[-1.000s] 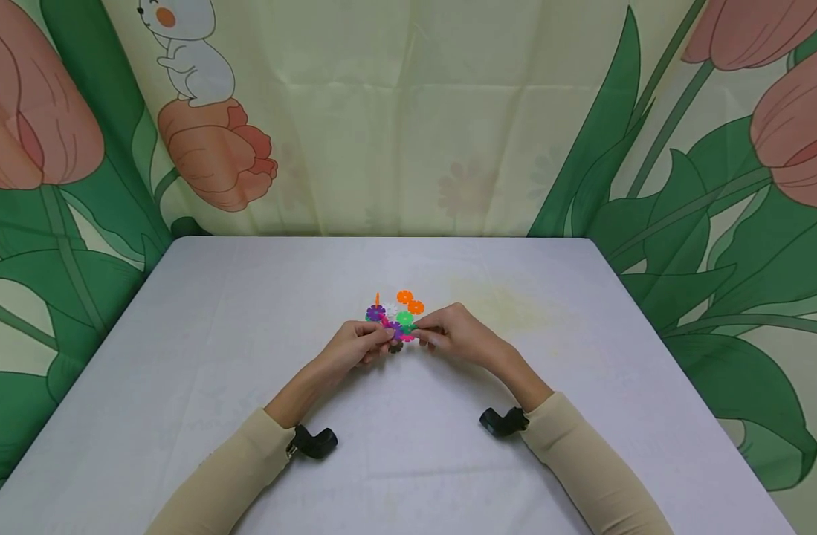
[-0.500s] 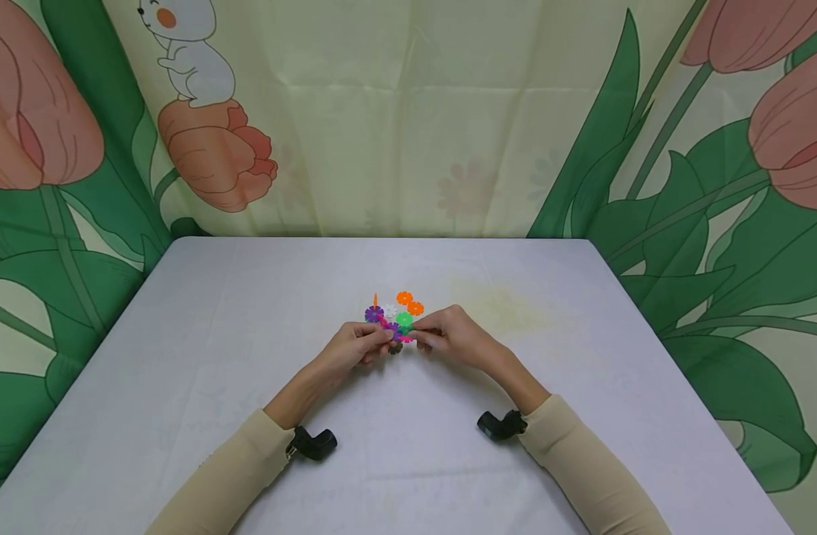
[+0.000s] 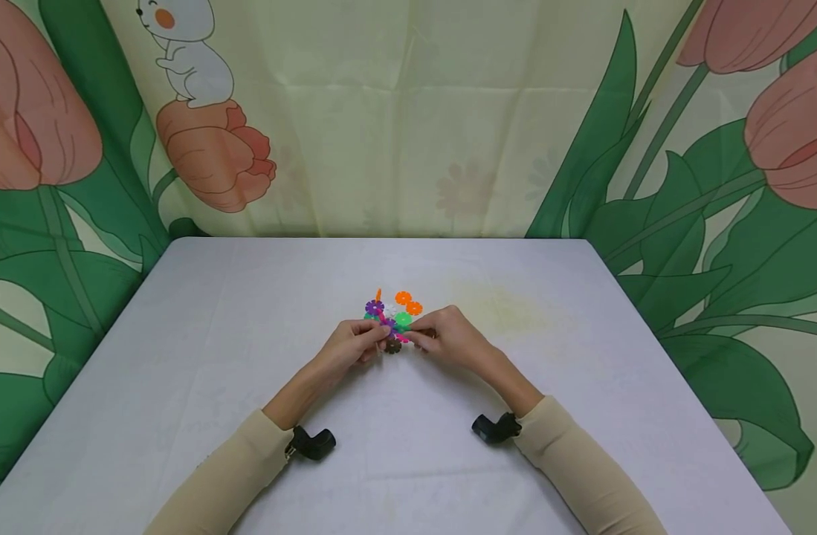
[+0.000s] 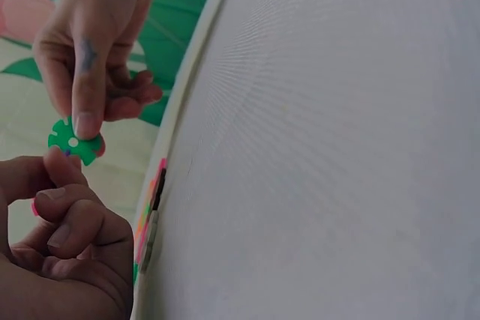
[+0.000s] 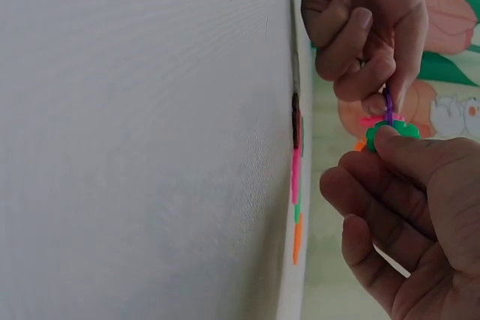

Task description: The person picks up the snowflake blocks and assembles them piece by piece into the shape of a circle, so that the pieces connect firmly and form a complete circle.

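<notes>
Near the table's middle, my left hand [image 3: 351, 343] pinches a purple notched disc [image 5: 388, 103] between thumb and fingers. Opposite it, my right hand [image 3: 448, 336] pinches a green notched disc [image 5: 405, 130] by its edge. The two discs meet at their rims, with the purple one edge-on in the right wrist view. Linked to the held pieces are another purple disc [image 3: 374, 307] and an upright orange disc [image 3: 378, 295], beyond the left fingertips. Pink [image 5: 370, 121] shows behind the green disc. Fingertips hide part of the joint.
Loose discs lie on the white table [image 3: 247, 297] just beyond and under the hands: two orange discs [image 3: 414, 307], a light green disc [image 3: 403, 318], a pink one [image 3: 402, 338] and a dark brown one [image 3: 393, 347]. A printed curtain [image 3: 395, 148] hangs behind.
Both hands have shifted slightly left, the right a little more. The linked purple and orange discs have tilted a little upward, and more of the dark brown disc shows.
</notes>
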A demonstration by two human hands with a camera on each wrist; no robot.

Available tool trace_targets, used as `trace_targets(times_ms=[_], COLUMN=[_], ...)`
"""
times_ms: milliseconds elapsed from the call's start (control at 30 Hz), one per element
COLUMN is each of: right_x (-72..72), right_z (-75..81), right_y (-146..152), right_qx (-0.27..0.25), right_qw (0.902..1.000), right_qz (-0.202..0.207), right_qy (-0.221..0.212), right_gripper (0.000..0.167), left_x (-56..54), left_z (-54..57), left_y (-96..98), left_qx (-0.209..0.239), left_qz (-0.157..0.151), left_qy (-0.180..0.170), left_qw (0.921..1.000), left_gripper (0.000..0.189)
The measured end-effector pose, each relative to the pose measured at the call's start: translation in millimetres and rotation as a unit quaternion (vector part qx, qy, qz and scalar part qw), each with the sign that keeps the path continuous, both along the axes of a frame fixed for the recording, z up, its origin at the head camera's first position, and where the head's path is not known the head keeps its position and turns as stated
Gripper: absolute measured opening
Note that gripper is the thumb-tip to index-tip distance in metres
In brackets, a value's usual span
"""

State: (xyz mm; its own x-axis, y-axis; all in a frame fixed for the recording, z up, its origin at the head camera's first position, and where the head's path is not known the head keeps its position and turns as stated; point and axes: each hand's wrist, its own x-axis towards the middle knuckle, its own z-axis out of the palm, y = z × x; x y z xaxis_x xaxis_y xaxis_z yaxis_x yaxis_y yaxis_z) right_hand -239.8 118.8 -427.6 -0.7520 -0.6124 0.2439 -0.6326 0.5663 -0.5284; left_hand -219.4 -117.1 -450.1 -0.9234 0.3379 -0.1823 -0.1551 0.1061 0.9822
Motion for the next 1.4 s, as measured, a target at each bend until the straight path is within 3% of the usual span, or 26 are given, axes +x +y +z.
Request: trace_targets(times_ms=[333,433,567,767,1033,1400], right_x=[1.0,1.7,-0.5,-8.1,-8.7,-5.1], right_z=[-3.0,-2.4,-5.1,-14.5,-18.1,-19.2], right_y=[-7,-9,-8,-4,-9,-13], right_qx=[-0.017,-0.011,0.015,0.021,-0.001,-0.006], right_qw=[0.9996,0.9993,0.9949,0.9854,0.9802,0.9754], right_qz=[-0.022,-0.033,-0.08,-0.13,-0.153,-0.179], right_qy=[0.01,-0.008,-0.06,-0.108,-0.126,-0.128], right_gripper=[0.012,0.018,0.026,0.024,0.031,0.026], left_x=[-1.5,-1.6,-1.7,-1.8,-2.6,-3.1], left_z=[-1.8,-1.5,-1.3,-0.6,1.6,-0.2], left_y=[-0.9,-1.1,-1.4,-2.9,-3.1,-3.2], left_qx=[0.014,0.014,0.015,0.018,0.017,0.017], left_qz=[0.021,0.03,0.041,0.044,0.045,0.045], left_qy=[0.002,0.001,-0.003,-0.01,-0.016,-0.022], left_qw=[0.9997,0.9995,0.999,0.9988,0.9987,0.9986], left_gripper=[0.032,0.03,0.028,0.028,0.026,0.026])
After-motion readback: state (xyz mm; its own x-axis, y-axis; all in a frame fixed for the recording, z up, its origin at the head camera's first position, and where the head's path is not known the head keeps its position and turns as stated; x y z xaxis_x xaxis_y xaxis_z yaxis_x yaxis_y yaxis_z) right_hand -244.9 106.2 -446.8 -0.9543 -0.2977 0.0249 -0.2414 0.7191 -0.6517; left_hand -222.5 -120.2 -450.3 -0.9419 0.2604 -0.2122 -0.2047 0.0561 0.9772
